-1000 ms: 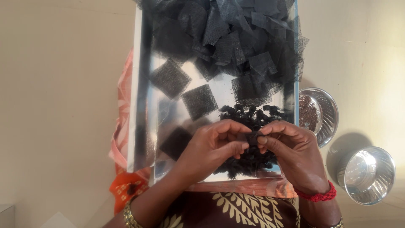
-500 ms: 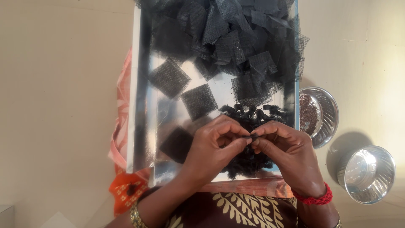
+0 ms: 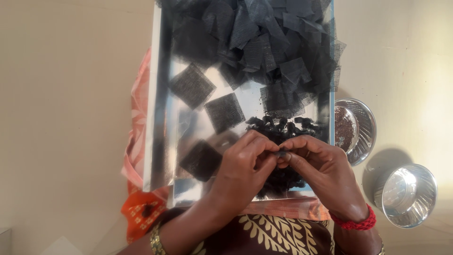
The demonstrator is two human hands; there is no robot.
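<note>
A steel bowl of dark seeds (image 3: 355, 128) sits near an empty steel cup (image 3: 406, 194).

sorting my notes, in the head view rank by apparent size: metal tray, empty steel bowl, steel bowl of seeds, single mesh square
1. metal tray
2. and 3. empty steel bowl and steel bowl of seeds: look alike, the second partly hidden by the tray
4. single mesh square

Home floor workspot: steel tray (image 3: 158, 118), bowls (image 3: 408, 196), bare floor (image 3: 71, 118).
</note>
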